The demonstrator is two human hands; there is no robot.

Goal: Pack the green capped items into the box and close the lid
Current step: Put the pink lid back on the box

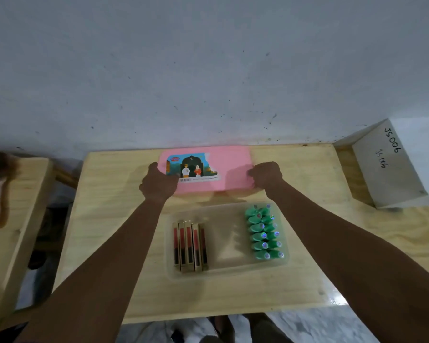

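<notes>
Gripping the pink box (216, 169) at its two short ends, both hands sit at the far side of the wooden table (114, 219): the left hand (159, 183) curls its fingers around the left end beside the picture sticker (192, 167), and the right hand (266, 175) clenches the right end. The lid is down on the box. The green-capped bottles (264, 233) are not in either grasp; they lie in two rows at the right of a clear plastic tray (230, 268), nearer the person, under the right forearm. Gold-and-red tubes (190, 246) stand along the tray's left side.
</notes>
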